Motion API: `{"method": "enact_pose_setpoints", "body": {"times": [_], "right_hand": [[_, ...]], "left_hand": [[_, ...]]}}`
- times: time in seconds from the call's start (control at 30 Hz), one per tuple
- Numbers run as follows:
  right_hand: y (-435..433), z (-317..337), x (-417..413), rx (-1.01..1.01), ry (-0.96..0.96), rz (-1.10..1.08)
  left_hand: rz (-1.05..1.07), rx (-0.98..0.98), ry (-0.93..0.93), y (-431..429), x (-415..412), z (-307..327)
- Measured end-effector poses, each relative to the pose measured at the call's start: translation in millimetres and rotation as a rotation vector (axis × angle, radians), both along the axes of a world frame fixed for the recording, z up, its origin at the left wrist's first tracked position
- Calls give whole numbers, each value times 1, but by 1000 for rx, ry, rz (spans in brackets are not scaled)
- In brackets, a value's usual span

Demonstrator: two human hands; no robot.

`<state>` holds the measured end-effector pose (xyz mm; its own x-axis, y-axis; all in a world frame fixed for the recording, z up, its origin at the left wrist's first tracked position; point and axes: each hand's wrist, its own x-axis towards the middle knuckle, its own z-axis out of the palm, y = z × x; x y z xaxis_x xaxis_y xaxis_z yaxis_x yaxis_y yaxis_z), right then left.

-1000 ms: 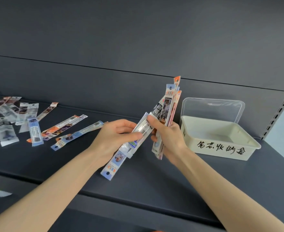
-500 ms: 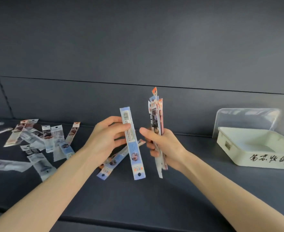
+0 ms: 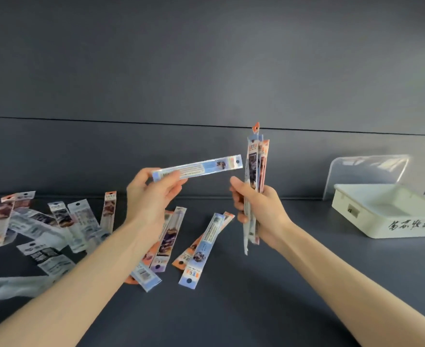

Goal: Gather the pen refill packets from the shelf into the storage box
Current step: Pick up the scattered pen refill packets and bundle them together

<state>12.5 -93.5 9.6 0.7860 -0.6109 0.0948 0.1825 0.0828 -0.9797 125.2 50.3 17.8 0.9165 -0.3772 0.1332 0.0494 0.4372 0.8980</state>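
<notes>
left hand (image 3: 151, 196) holds one packet (image 3: 199, 167) beside right hand's (image 3: 259, 209) bundle (image 3: 255, 171).

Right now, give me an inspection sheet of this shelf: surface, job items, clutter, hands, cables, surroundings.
Surface: dark shelf, packets strewn left and centre.
Job's things: loose packets lie on the shelf; storage box at right, clear lid raised behind it.
Clutter: nothing seen.
Grippers: left hand pinches a single packet, nearly level; right hand grips an upright bundle.
Cables: nothing seen.
Surroundings: dark back panel.
</notes>
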Motion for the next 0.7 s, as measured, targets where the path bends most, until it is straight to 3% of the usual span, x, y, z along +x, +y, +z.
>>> {"method": "enact_pose_setpoints", "body": {"times": [0.1, 0.27, 0.4, 0.5, 0.7], "right_hand": [[3, 0, 9, 91, -19, 42], [-6, -3, 10, 149, -28, 68], [-17, -6, 5, 96, -37, -1], [-19, -11, 5, 88, -40, -3], [-18, -17, 7, -51, 31, -10]], "left_hand": [[-170, 75, -67, -7, -19, -10], [-375, 485, -356, -9, -27, -23], [-275, 922, -731, -1, -15, -23], [-269, 1245, -806, 4, -14, -28], [-329, 1211, -686, -3, -14, -36]]}}
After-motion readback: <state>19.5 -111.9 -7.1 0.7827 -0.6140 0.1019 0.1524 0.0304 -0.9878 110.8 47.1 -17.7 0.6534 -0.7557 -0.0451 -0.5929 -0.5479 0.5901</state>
